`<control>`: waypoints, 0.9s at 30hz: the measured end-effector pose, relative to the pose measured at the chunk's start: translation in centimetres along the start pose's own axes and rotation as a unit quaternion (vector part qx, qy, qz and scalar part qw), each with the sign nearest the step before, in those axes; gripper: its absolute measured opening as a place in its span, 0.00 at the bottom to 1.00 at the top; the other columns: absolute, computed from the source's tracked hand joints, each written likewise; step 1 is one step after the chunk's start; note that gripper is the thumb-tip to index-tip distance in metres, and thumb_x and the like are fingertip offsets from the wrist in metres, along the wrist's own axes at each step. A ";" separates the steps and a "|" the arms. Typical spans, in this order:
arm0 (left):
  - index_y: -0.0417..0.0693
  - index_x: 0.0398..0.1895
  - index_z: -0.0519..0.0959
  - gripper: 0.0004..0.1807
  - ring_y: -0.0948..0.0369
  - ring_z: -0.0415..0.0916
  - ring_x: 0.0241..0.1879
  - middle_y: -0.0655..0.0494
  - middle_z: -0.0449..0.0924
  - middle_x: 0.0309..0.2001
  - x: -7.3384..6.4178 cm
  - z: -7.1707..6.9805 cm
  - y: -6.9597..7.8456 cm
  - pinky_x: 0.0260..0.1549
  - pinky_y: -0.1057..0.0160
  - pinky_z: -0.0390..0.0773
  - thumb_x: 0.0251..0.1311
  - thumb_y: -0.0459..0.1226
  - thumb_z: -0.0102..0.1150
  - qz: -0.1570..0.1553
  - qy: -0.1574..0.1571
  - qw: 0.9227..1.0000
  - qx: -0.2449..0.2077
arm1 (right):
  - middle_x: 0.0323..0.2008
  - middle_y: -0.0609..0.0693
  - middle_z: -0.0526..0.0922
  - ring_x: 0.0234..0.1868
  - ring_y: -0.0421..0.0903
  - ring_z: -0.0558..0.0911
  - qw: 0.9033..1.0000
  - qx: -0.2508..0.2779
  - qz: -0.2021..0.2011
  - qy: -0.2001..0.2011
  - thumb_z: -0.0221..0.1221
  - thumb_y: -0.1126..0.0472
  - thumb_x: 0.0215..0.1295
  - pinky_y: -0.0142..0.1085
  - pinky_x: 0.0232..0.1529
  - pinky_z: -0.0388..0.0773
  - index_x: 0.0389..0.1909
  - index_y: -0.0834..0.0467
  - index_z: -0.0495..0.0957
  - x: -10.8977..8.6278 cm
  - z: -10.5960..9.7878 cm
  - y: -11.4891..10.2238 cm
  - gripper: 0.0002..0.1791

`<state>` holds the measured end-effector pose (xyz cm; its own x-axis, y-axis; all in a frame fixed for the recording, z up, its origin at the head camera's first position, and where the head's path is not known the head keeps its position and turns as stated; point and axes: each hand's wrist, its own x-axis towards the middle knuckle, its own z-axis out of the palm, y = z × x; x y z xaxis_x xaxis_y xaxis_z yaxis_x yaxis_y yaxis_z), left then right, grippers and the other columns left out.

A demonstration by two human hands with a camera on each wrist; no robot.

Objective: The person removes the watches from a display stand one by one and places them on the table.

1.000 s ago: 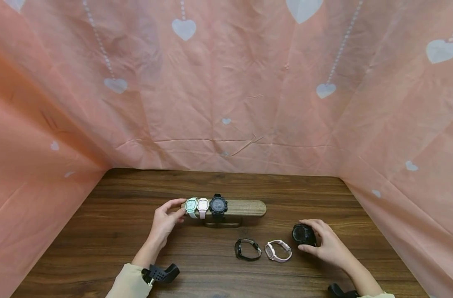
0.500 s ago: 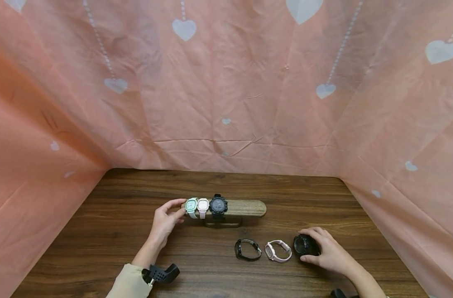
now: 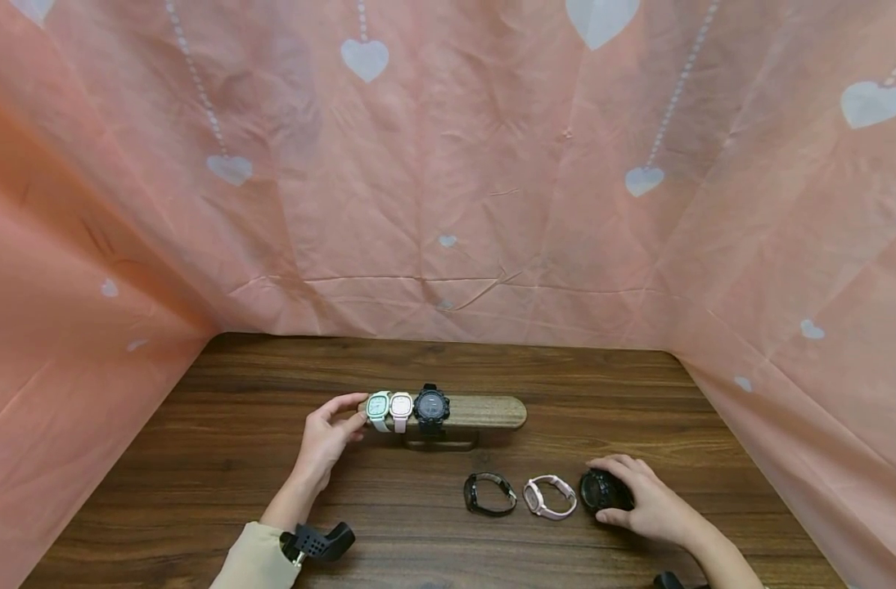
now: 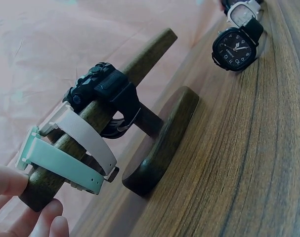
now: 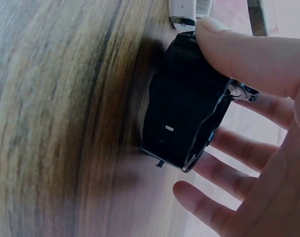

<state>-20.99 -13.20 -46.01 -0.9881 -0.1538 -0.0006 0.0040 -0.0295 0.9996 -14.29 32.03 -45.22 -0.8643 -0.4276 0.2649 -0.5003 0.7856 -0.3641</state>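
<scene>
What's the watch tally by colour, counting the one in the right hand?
Mint green watch: 1
Pale pink watches: 2
Black watches: 3
Total: 6

Mint, pink, black

The stand (image 3: 488, 411) is grainy brown. On it, the first watch (image 3: 378, 406) is mint green, the second watch (image 3: 401, 406) pale pink, the third watch (image 3: 432, 406) black. On the dark-streaked brown table (image 3: 219, 433), the left watch (image 4: 235, 48) is black with white numerals, the middle watch (image 3: 533, 496) pale pink, the right watch (image 3: 597, 491) black. White hearts (image 3: 364, 60) and dotted strings (image 3: 684, 78) pattern the salmon-pink curtain (image 3: 448, 131).
</scene>
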 end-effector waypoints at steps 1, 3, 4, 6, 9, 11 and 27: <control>0.39 0.50 0.78 0.16 0.50 0.79 0.34 0.43 0.74 0.49 0.0 0.0 0.0 0.34 0.58 0.80 0.56 0.27 0.59 0.000 0.000 1.000 0.000 | 0.48 0.48 0.75 0.48 0.52 0.71 1.000 0.002 -0.001 -0.004 0.73 0.51 0.40 0.51 0.43 0.71 0.52 0.56 0.75 0.0 0.0 0.0 0.35; 0.39 0.50 0.78 0.16 0.50 0.79 0.35 0.43 0.74 0.49 0.0 0.0 0.0 0.34 0.58 0.80 0.56 0.27 0.59 0.000 0.000 1.000 0.001 | 0.48 0.49 0.75 0.49 0.53 0.70 1.000 0.010 0.003 -0.013 0.72 0.50 0.41 0.52 0.43 0.71 0.54 0.56 0.74 0.0 -0.1 0.0 0.36; 0.39 0.50 0.78 0.16 0.50 0.79 0.35 0.43 0.74 0.49 0.0 0.0 0.0 0.34 0.58 0.80 0.56 0.28 0.60 0.000 0.000 1.000 0.000 | 0.49 0.50 0.75 0.49 0.54 0.70 1.000 0.013 0.003 -0.013 0.72 0.49 0.41 0.53 0.43 0.71 0.54 0.57 0.74 0.0 -0.2 -0.1 0.36; 0.39 0.50 0.78 0.17 0.51 0.79 0.35 0.43 0.74 0.50 0.0 0.0 -0.1 0.33 0.58 0.80 0.56 0.28 0.60 0.001 -0.001 1.000 0.000 | 0.49 0.52 0.74 0.50 0.56 0.70 1.000 0.019 0.004 -0.009 0.72 0.48 0.42 0.55 0.44 0.70 0.55 0.58 0.73 0.1 -0.1 -0.1 0.37; 0.39 0.50 0.78 0.17 0.51 0.79 0.34 0.44 0.74 0.50 0.1 0.0 -0.1 0.33 0.59 0.80 0.56 0.28 0.60 0.001 -0.001 1.000 0.001 | 0.49 0.53 0.75 0.51 0.57 0.70 1.000 0.019 0.001 0.013 0.71 0.47 0.43 0.56 0.44 0.71 0.55 0.58 0.73 0.4 0.1 -0.4 0.37; 0.39 0.50 0.78 0.17 0.51 0.79 0.34 0.44 0.74 0.50 0.1 0.0 -0.1 0.32 0.60 0.80 0.56 0.28 0.60 0.001 -0.002 1.000 0.003 | 0.50 0.53 0.75 0.51 0.56 0.71 0.999 0.020 -0.004 0.031 0.71 0.48 0.45 0.56 0.44 0.71 0.55 0.58 0.73 0.7 0.3 -0.6 0.36; 0.40 0.50 0.78 0.16 0.50 0.78 0.35 0.44 0.74 0.50 0.1 -0.1 -0.2 0.33 0.61 0.80 0.57 0.28 0.59 0.002 -0.003 1.000 0.008 | 0.47 0.53 0.78 0.42 0.53 0.78 0.991 0.049 -0.032 0.119 0.69 0.64 0.49 0.46 0.36 0.79 0.53 0.59 0.75 3.9 1.3 -2.0 0.27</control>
<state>-21.10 -13.26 -46.22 -0.9889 -0.1486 0.0031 0.0052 -0.0139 0.9999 -16.73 28.17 -44.59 -0.7998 -0.3480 0.4891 -0.5662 0.7079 -0.4223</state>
